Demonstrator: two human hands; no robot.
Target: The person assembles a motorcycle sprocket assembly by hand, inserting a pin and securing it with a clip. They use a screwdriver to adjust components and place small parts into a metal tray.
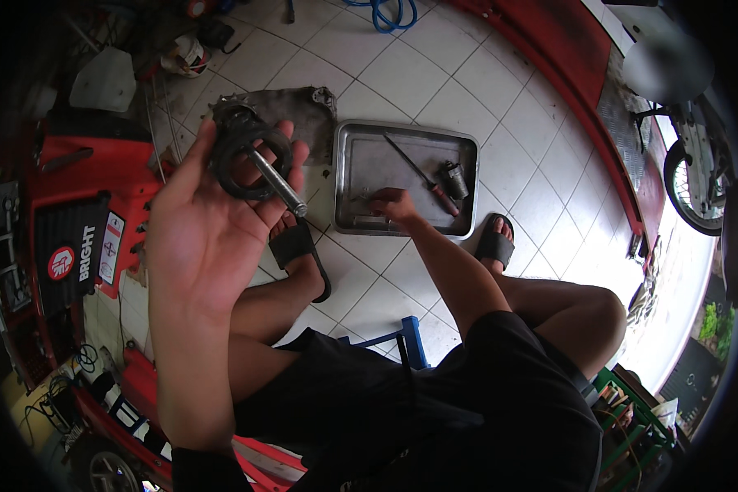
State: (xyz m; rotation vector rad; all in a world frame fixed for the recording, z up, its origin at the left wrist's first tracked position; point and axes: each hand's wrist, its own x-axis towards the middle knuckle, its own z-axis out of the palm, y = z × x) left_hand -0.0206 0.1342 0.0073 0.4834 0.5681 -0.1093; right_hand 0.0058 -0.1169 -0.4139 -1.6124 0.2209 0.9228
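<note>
Raised at the left, my left hand (201,234) is palm up, fingers curled around a black ring-shaped part with a shiny metal shaft (275,180) sticking out toward the lower right. A dark toothed piece (234,107) shows behind the ring. My right hand (394,203) reaches into a shallow metal tray (474,164), at its lower left. Its fingers are drawn together near small metal pieces (361,197); what they hold is too small to tell. Also in the tray lie a long screwdriver (422,176) with a reddish handle and a dark cylindrical part (453,179).
A dirty grey mat or cloth (291,123) lies left of the tray on white floor tiles (402,78). My sandalled feet flank the tray. Red equipment (127,164) stands at the left, a long red frame (549,74) at the upper right. Blue hose (389,16) lies at the top.
</note>
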